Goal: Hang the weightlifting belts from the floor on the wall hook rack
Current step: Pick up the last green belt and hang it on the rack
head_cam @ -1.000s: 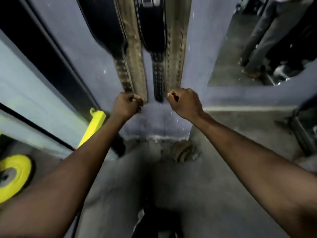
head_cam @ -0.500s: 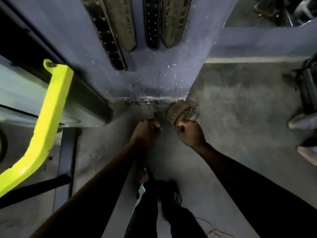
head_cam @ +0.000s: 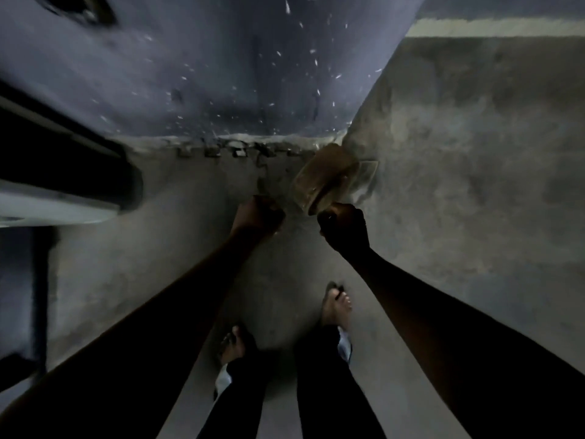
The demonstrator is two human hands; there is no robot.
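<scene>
A rolled tan leather weightlifting belt lies on the concrete floor at the foot of the blue wall corner. My right hand is curled at the belt's near edge and touches it; whether it truly grips is hard to tell in the dark. My left hand is a closed fist just left of the belt, with nothing visible in it. The hook rack and the hung belts are out of view above.
The blue wall meets the floor along a chipped edge. A dark machine frame juts in from the left. My two feet in sandals stand on the floor below my hands.
My view has dropped from the hanging belts down to the floor. Both hands came down from the belts' ends to the rolled belt, and the right hand now touches it.
</scene>
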